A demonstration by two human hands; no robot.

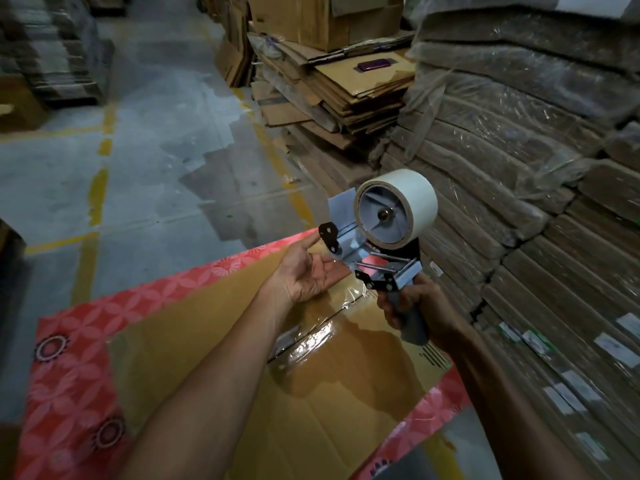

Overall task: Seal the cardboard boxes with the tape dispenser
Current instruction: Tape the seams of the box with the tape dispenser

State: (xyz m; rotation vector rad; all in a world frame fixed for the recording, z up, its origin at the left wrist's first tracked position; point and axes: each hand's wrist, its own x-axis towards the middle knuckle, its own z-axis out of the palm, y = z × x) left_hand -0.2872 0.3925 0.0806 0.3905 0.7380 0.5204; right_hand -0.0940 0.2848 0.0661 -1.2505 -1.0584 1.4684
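Head view: right hand (412,306) curls tight round the handle of the tape dispenser (381,237), raised above the far edge of the cardboard box (242,358). The box lies flat on a red patterned mat (69,358). Left hand (311,268) is open, palm up, fingertips (313,237) touching the dispenser's front plate. Risk: fingers this close to the cutter may get nicked, and hand-fed tape may wrinkle.

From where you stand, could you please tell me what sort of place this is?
Most likely a packing warehouse: plastic-wrapped stacks of flat cardboard on the right, a loose pile of flattened boxes ahead, and yellow lines painted on the concrete floor.
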